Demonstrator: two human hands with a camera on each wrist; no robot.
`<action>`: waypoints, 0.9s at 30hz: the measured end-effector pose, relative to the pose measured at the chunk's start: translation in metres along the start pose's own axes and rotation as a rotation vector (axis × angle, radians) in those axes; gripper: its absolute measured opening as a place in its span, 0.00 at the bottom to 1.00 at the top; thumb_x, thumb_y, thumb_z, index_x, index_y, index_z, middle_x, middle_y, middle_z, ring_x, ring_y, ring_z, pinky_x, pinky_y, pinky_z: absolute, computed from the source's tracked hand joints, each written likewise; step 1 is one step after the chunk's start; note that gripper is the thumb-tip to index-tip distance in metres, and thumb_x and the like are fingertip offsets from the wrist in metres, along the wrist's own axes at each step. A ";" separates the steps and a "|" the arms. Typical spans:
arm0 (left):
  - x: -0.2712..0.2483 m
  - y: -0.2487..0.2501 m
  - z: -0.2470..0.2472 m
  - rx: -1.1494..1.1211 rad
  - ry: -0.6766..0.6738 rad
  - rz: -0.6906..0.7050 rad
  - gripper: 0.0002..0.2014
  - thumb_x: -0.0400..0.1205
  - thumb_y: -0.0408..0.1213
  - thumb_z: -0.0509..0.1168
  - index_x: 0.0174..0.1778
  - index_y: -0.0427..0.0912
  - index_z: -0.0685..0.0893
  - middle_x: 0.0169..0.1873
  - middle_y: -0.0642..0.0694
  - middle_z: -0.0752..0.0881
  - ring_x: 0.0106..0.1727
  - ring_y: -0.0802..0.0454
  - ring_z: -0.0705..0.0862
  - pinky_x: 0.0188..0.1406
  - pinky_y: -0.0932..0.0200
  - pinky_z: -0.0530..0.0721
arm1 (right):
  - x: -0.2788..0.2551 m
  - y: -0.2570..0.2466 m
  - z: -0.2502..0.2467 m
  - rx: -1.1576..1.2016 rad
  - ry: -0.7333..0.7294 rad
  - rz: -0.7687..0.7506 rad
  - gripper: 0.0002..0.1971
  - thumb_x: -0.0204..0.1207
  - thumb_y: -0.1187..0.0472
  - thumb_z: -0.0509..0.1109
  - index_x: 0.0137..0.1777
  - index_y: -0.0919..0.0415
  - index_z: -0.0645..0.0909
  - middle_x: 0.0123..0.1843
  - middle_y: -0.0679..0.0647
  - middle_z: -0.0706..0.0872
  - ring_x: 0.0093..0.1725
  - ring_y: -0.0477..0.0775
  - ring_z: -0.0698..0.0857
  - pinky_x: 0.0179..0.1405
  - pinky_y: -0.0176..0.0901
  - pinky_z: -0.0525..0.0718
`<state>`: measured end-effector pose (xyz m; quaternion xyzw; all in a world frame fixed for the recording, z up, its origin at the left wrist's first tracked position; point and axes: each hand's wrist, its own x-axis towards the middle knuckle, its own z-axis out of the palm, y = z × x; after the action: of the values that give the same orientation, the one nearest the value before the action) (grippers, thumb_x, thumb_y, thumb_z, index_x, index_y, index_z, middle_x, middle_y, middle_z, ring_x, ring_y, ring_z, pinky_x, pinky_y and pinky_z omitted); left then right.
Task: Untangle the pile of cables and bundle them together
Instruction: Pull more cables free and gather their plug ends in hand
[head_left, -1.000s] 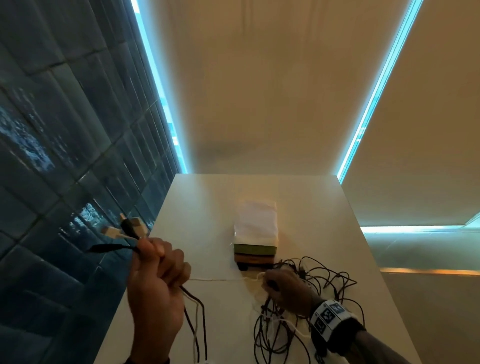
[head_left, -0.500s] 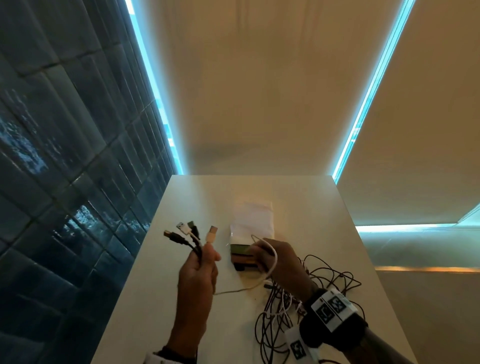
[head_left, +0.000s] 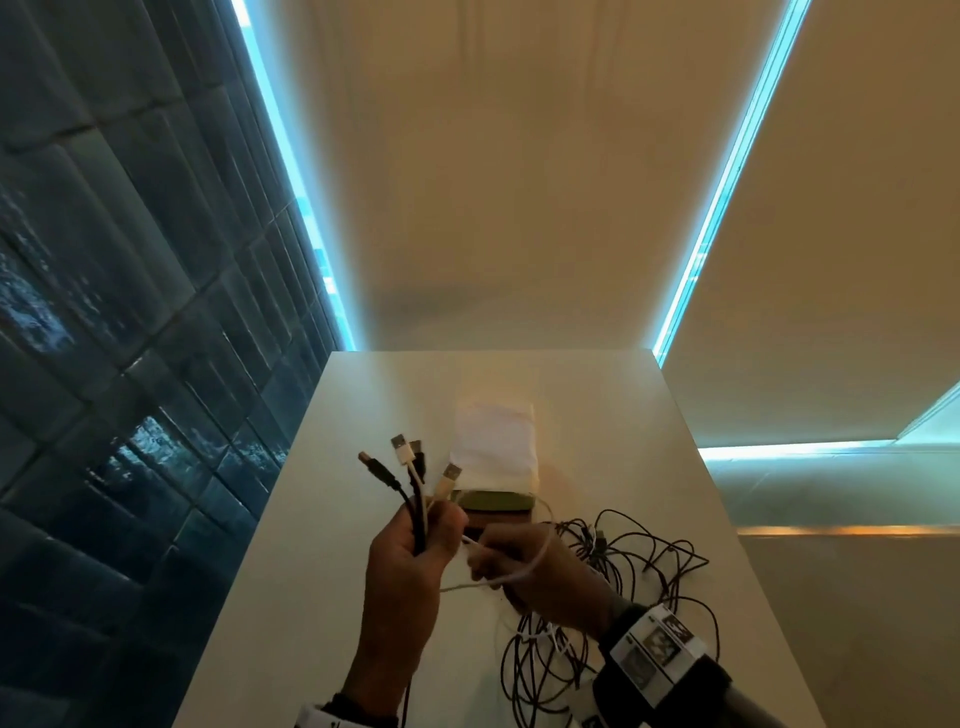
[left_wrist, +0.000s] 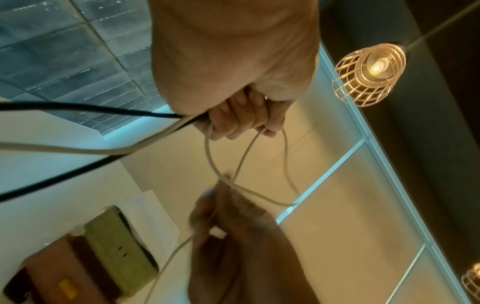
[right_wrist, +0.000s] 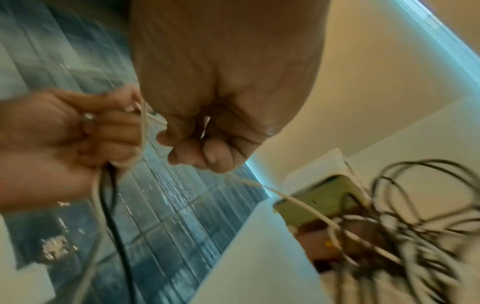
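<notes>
My left hand (head_left: 415, 540) is raised over the white table (head_left: 291, 597) and grips a bunch of black and white cables, with several USB plugs (head_left: 410, 462) fanned out above the fist. My right hand (head_left: 524, 566) sits close beside it and pinches a white cable (head_left: 530, 566) that loops over its back toward the left hand. In the left wrist view that white cable (left_wrist: 249, 152) hangs in loops between both hands. A tangle of black cables (head_left: 623, 582) lies on the table under the right wrist. The right wrist view is blurred.
A stack of a white cloth (head_left: 493, 441), a green block (head_left: 493, 501) and a brown block stands on the table behind the hands. A dark tiled wall (head_left: 130, 364) runs along the left. The table's right edge (head_left: 727, 519) drops off.
The left hand swung from the left edge toward the table's middle, plugs pointing up. The right hand rose off the tangle with the white cable and came up against the left hand.
</notes>
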<state>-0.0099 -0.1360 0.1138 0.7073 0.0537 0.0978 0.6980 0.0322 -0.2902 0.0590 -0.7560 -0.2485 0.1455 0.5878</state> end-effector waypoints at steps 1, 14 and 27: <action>0.000 0.003 -0.002 -0.030 0.021 0.002 0.11 0.79 0.41 0.66 0.38 0.35 0.82 0.17 0.52 0.70 0.19 0.60 0.66 0.19 0.70 0.67 | -0.003 0.009 0.000 -0.010 0.018 0.030 0.08 0.84 0.60 0.63 0.44 0.57 0.82 0.40 0.55 0.82 0.31 0.50 0.78 0.27 0.34 0.79; 0.001 0.042 -0.033 -0.463 -0.033 0.077 0.21 0.64 0.62 0.79 0.34 0.49 0.84 0.21 0.54 0.67 0.19 0.61 0.61 0.15 0.68 0.63 | -0.018 0.100 -0.019 -0.213 0.206 0.289 0.08 0.81 0.62 0.67 0.40 0.59 0.82 0.37 0.57 0.88 0.32 0.44 0.86 0.32 0.36 0.84; 0.006 0.027 -0.028 -0.331 0.025 -0.017 0.14 0.78 0.50 0.68 0.38 0.43 0.79 0.21 0.50 0.62 0.21 0.55 0.57 0.17 0.58 0.54 | -0.016 0.085 -0.039 -0.012 0.458 0.315 0.09 0.81 0.60 0.69 0.41 0.56 0.88 0.27 0.57 0.83 0.24 0.53 0.77 0.24 0.45 0.75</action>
<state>-0.0119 -0.1078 0.1411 0.5810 0.0517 0.1082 0.8050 0.0565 -0.3463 -0.0129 -0.8020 0.0107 0.0591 0.5943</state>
